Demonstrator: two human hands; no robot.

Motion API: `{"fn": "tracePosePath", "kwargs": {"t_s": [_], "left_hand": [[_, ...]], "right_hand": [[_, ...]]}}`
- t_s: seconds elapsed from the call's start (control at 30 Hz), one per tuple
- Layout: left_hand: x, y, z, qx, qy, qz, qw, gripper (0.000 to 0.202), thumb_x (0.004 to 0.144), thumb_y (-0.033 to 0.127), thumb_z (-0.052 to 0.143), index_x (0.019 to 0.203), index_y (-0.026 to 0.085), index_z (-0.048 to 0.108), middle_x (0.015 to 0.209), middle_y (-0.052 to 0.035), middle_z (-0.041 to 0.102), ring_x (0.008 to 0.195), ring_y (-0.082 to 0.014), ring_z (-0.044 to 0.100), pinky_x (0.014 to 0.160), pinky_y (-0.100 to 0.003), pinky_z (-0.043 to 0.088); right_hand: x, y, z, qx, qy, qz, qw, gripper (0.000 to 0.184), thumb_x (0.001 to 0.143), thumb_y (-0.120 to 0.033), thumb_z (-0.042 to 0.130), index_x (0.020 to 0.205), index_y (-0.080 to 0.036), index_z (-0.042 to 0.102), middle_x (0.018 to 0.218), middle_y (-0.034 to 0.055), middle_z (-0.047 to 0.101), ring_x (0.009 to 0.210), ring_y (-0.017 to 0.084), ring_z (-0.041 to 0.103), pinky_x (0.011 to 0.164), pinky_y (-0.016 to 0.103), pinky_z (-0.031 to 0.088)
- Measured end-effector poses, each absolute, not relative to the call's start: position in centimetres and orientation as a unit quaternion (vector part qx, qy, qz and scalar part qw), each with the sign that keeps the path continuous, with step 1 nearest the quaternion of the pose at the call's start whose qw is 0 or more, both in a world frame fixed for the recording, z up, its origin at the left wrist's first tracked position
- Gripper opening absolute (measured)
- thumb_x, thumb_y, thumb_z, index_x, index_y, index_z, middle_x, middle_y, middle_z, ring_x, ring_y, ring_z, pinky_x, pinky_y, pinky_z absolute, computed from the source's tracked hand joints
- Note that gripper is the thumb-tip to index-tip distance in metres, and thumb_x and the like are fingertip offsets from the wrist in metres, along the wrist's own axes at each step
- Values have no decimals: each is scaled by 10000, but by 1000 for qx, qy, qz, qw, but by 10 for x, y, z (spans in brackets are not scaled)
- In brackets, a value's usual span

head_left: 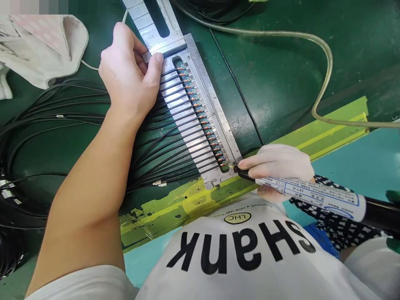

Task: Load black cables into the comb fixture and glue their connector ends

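Note:
My left hand [131, 68] grips the edge of a metal fixture [179, 118] near its slotted upper plate [140, 21], thumb on top and fingers curled at the side. In the fixture's long slot, small green circuit boards [200, 110] sit in a row, each joined to a black cable [184, 135] that runs out to the left. A white glove covers my right hand [278, 162], which is closed around a white marker pen [318, 196] with blue print and black ends. Its dark tip is at the fixture's lower right corner, by the last board.
Coiled black cables [18, 166] lie on the green table [275, 75] at left, below a white cloth [46, 46]. A pale thick cable [325, 50] curves across the right. Worn yellow tape [168, 204] lines the near table edge.

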State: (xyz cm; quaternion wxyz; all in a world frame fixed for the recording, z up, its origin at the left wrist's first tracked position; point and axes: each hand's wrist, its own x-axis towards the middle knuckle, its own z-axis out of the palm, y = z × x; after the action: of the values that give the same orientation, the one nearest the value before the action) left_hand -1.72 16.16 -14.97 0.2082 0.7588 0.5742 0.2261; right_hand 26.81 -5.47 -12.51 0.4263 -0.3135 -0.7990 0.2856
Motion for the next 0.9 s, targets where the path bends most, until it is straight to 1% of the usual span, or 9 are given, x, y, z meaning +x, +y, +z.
{"fn": "tracePosePath", "kwargs": {"t_s": [0.17,0.23,0.37,0.53,0.6,0.7,0.77,0.83,0.9], "left_hand": [[-17,166,-160,759,585,241,150,447,845,668,538,1015,255,516,829,-9,591,890,-207,638,780,-372,381],[-18,168,-160,760,586,240,146,408,841,661,564,985,284,504,797,1,576,861,-212,619,767,-389,410],[-21,170,-160,760,582,226,182,285,869,649,544,944,377,501,639,-22,500,930,-246,616,694,-407,388],[-16,170,-165,758,584,259,128,285,885,474,622,1043,252,539,771,23,590,725,-178,566,698,-354,393],[-14,168,-163,760,581,266,118,264,887,428,621,1060,244,541,773,20,595,694,-180,567,681,-348,413],[-14,163,-152,771,566,275,99,216,905,428,584,1031,256,547,795,-23,607,736,-235,618,686,-385,465],[-10,159,-137,793,547,262,55,219,923,453,551,1015,255,561,874,-81,633,837,-296,645,730,-441,488],[3,154,-115,821,525,222,24,258,947,486,499,1014,252,584,992,-141,649,1008,-359,639,842,-506,488],[32,150,-92,844,506,169,49,317,966,513,451,1039,247,605,1123,-179,646,1183,-390,584,983,-546,447]], "right_hand": [[267,-56,-122,-333,-802,276,413,184,972,-375,620,1097,-244,652,1062,56,780,850,153,755,700,265,587],[267,-58,-121,-339,-798,277,415,187,971,-368,624,1098,-235,657,1067,52,777,875,150,754,729,267,593],[265,-60,-122,-348,-789,277,424,185,974,-364,623,1086,-221,660,1082,59,772,881,145,748,743,269,591],[264,-59,-125,-341,-780,272,450,211,884,-327,693,1065,-222,665,1064,85,778,806,177,753,687,289,600],[264,-60,-122,-331,-779,276,455,255,852,-316,707,1094,-246,664,1066,78,781,806,201,764,673,299,622],[264,-60,-115,-324,-742,313,497,252,875,-296,679,1123,-250,678,1057,87,779,868,238,776,736,327,660],[266,-57,-113,-349,-671,360,547,202,899,-311,675,1076,-217,698,1042,105,774,904,254,772,770,349,662],[273,-48,-111,-359,-568,405,621,221,913,-372,674,1039,-193,700,1026,107,769,787,224,761,646,310,644],[286,-31,-109,-333,-469,432,695,264,910,-427,667,1032,-195,700,1004,88,771,642,173,710,502,246,573]]}}
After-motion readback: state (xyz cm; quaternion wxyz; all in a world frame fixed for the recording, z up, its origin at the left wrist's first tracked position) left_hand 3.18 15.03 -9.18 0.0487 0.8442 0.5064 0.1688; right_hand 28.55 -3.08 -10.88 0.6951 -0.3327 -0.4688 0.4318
